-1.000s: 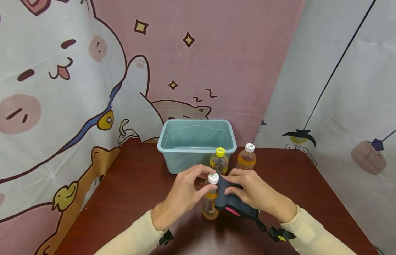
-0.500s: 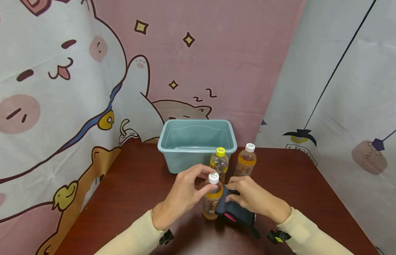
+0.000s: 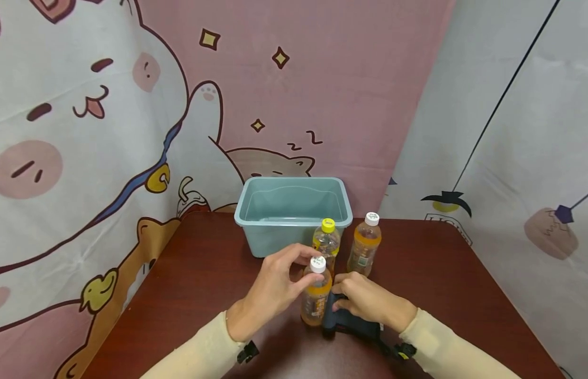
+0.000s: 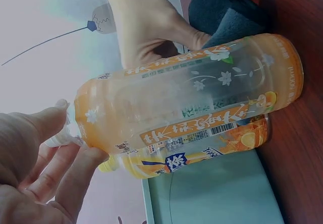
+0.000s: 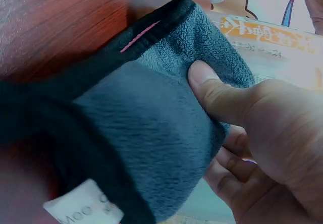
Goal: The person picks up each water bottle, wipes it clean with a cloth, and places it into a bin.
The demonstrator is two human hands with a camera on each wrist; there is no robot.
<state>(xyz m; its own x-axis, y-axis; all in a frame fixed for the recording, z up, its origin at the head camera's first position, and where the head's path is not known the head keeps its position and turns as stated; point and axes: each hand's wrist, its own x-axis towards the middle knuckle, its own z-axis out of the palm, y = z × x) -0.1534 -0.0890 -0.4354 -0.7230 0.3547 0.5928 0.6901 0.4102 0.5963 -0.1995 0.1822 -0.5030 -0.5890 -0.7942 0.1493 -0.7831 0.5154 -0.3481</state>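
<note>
The front bottle (image 3: pixel 315 304) stands upright on the brown table (image 3: pixel 213 279), at the near side of the group. The left hand (image 3: pixel 273 276) pinches its white cap (image 3: pixel 317 265) between thumb and fingers. The right hand (image 3: pixel 371 301), separate from the left, grips a gray cloth (image 5: pixel 151 128) between thumb and fingers at the bottle's lower right side. The cloth has dark edging, a pink strip and a white tag (image 5: pixel 83 205) with printed letters. A yellow-capped bottle (image 3: pixel 326 243) stands directly behind the front bottle. A second white-capped bottle (image 3: pixel 365 250) stands to the right of the yellow-capped one. The blue-green bin (image 3: pixel 270 239) sits behind the bottles, at the far edge of the table.
</note>
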